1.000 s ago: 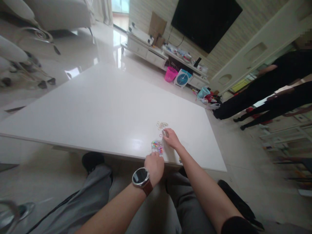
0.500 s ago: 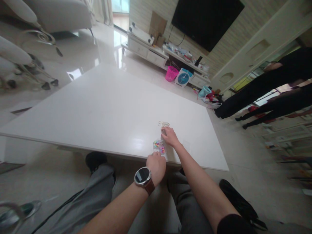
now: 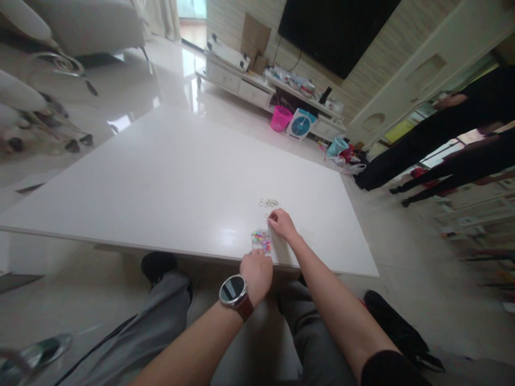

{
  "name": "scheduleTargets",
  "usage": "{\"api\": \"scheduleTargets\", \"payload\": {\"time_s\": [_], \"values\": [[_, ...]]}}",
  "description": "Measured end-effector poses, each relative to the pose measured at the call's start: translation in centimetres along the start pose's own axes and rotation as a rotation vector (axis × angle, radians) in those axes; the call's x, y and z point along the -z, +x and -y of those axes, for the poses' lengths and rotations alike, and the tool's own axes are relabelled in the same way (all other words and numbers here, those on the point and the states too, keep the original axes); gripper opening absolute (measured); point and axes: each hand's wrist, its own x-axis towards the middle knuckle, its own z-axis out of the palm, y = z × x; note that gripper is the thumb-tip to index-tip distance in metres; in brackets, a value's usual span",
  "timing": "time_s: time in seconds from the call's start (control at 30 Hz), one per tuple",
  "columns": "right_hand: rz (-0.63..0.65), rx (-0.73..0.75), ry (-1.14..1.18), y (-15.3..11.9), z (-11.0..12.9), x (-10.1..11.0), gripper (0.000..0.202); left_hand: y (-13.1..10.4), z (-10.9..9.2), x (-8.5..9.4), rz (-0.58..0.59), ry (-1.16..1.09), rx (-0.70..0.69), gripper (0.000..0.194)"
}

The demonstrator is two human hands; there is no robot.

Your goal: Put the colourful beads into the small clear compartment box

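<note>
A small clear compartment box (image 3: 253, 241) with bright multicoloured beads (image 3: 259, 236) lies near the table's front edge. My left hand (image 3: 257, 271), wearing a wristwatch (image 3: 233, 290), grips the box's near side; its fingertips are partly hidden. Just beyond the box, my right hand (image 3: 282, 223) is closed in a pinch on a thin gold-coloured ring (image 3: 266, 216), low over the tabletop. Past that hand lies a little cluster of similar metal rings (image 3: 269, 202), too small to make out singly.
The white table (image 3: 193, 171) stretches far to the left and ahead. A faint clear sheet or lid (image 3: 308, 237) lies right of my right hand. Across the floor stand a pink basket (image 3: 280, 119), a box fan (image 3: 301, 124) and a TV cabinet (image 3: 235, 83). People in black (image 3: 422, 136) are at right.
My right hand has drawn back slightly from the ring cluster, and a ring now shows at its fingertips. My left hand stays at the box. The view has shifted a little.
</note>
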Motion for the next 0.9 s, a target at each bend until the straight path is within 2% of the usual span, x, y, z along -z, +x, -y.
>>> {"api": "scheduleTargets", "payload": {"time_s": [0.3, 0.5, 0.73, 0.9], "values": [[0.064, -0.129, -0.006, 0.0, -0.7, 0.3, 0.017, -0.3, 0.1, 0.1, -0.008, -0.015, -0.007, 0.031], [0.116, -0.16, -0.007, 0.0, -1.0, 0.7, 0.007, -0.4, -0.2, 0.7, 0.014, -0.02, -0.001, 0.032], [0.128, -0.163, 0.061, 0.4, -1.2, 3.4, 0.006, -0.5, -0.1, 0.8, 0.026, -0.022, -0.007, 0.033], [0.217, -0.146, 0.1, -0.2, -1.3, 4.2, 0.001, -0.8, -0.2, 1.2, 0.051, -0.025, -0.001, 0.033]]}}
